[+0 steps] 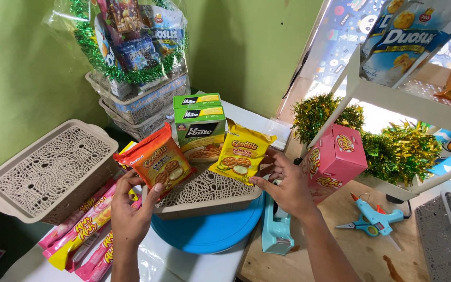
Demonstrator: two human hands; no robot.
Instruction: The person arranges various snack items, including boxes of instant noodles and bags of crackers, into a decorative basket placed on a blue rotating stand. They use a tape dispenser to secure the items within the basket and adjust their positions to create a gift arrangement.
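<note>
My left hand (130,211) holds an orange biscuit packet (155,160) upright at the left edge of a beige lattice basket (212,190). My right hand (283,185) grips a yellow biscuit packet (241,151), tilted over the basket's right side. Two green boxes (200,121) stand upright at the basket's back, behind both packets. The basket rests on a blue round plate (210,230).
An upturned beige lattice basket (48,169) sits at left, pink and yellow snack sticks (82,230) below it. A wrapped hamper with green tinsel (131,47) stands at the back. Right: pink box (335,156), teal tape dispenser (276,235), blue glue gun (374,216), scissors, white shelf with snack bags (408,31).
</note>
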